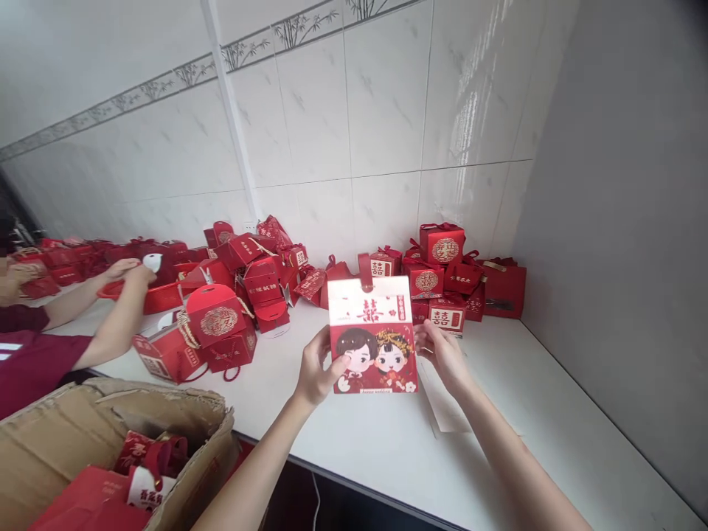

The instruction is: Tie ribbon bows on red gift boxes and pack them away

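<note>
A red and white paper gift box [369,350] with a cartoon bride and groom faces me upright above the table. My left hand [319,372] grips its lower left side, thumb over the printed front and fingers behind. At the right edge of the box, my right hand [442,355] has its fingers curled against the side; its fingertips are partly hidden. A red ribbon handle [366,271] rises from the top of the box. Beneath my right forearm, a pale flat sheet [447,413] lies on the white table [365,457].
Red gift boxes [442,245] are stacked along the wall, with another pile [259,280] to the left. A cardboard carton [204,413] holding red packaging stands at the lower left. Beyond it, a co-worker's hands [136,273] hold a white item over a red basket [160,299].
</note>
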The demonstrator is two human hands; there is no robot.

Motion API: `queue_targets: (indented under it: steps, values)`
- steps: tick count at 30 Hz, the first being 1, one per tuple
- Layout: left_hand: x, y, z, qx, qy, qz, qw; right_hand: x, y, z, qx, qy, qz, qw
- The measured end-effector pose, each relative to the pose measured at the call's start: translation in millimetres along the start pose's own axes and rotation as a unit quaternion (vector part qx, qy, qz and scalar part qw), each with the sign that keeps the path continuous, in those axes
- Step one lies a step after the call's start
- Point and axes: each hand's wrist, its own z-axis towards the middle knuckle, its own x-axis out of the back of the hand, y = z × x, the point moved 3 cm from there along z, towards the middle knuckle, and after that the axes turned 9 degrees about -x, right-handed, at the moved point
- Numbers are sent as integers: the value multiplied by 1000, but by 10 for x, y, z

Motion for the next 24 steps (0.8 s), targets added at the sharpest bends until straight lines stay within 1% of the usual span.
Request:
queue_targets:
  steps: [2,3,4,5,8,11,13,15,17,20,24]
  values:
    - [-38,132,186,-2,76,-74,994,27,152,61,-54,2,-95,994]
    - [-59,201,293,5,124,-128,984,24,234,83,-74,-9,-134,988]
    - [-83,266,404,21,170,-189,967,11,312,99,-87,-25,-166,982]
    - [-117,332,516,43,193,-246,949,-8,381,108,-94,-44,-190,976]
    - [-189,524,802,101,214,-354,905,-65,522,113,-86,-106,-243,960]
    - [-167,645,907,145,214,-389,884,-66,583,123,-55,-141,-330,932]
    - [-91,682,847,166,216,-376,886,-46,599,134,-41,-145,-375,915]
    - [37,703,691,188,225,-339,894,-34,598,132,-32,-145,-393,908]
    - [205,724,466,219,239,-293,899,-40,586,114,-22,-141,-406,903]
    - [488,781,93,269,264,-238,895,-64,564,82,-8,-135,-430,893]
    - [852,899,-293,288,308,-204,884,-55,579,101,-5,-130,-451,883]
